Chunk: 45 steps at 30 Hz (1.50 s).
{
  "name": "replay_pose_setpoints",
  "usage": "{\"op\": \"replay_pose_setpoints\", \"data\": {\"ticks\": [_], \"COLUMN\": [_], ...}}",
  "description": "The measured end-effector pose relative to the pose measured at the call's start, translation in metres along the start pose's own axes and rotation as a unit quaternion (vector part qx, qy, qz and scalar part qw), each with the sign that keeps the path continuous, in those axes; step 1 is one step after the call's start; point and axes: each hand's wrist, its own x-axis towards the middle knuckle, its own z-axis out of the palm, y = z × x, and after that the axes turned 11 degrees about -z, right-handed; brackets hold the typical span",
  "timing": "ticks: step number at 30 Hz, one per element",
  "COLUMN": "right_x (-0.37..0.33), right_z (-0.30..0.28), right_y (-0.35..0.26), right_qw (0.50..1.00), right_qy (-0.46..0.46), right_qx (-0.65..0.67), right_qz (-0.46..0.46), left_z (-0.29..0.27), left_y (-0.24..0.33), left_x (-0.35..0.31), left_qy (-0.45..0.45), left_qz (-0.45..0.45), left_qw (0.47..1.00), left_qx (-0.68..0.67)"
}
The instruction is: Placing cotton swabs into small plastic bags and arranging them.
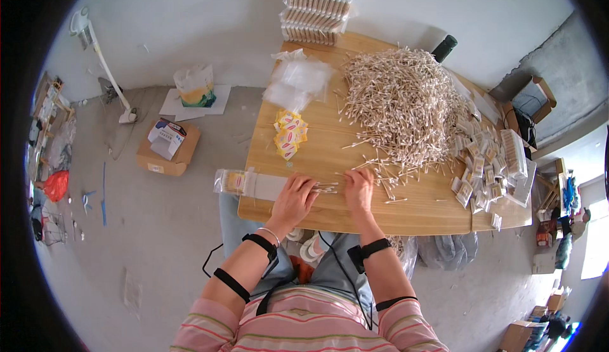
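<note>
At the near edge of the wooden table (323, 143), my left hand (294, 198) is closed around a small bundle of cotton swabs (327, 188), whose white tips stick out to the right. My right hand (360, 190) is pinched just beside it, with a swab tip showing left of its fingers. To the left of my left hand lies a white strip (266, 186), partly hidden by that hand. Next to the strip is a clear packet of swabs (235, 181) with a yellow card. Beyond my right hand spreads a large heap of loose swabs (403, 108).
Yellow cards (290, 136) and clear plastic bags (297, 82) lie on the table's left side. Stacked swab packs (317, 13) stand at the back. Small filled boxes (479, 162) crowd the right. A dark bottle (445, 48) is behind the heap; a cardboard box (166, 163) sits on the floor.
</note>
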Motion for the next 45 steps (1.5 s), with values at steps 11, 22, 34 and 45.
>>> {"op": "replay_pose_setpoints", "data": {"ticks": [11, 22, 34, 45], "right_x": [0.002, 0.009, -0.022, -0.024], "right_z": [0.003, 0.015, 0.012, 0.009], "right_y": [-0.040, -0.039, -0.049, -0.048], "right_qw": [0.993, 0.993, 0.976, 0.959], "right_qy": [0.073, -0.063, 0.104, 0.088], "right_qx": [0.028, 0.084, 0.179, 0.244], "right_qz": [0.086, -0.061, 0.069, 0.111], "left_z": [-0.002, 0.004, 0.000, 0.030], "left_y": [0.000, -0.007, -0.001, 0.014], "left_x": [0.001, -0.003, -0.005, 0.025], "left_qy": [0.012, -0.020, -0.085, -0.130], "left_qz": [0.011, 0.011, -0.063, -0.069], "left_qw": [1.000, 0.999, 0.990, 0.952], "left_qx": [0.012, 0.043, 0.091, 0.267]}}
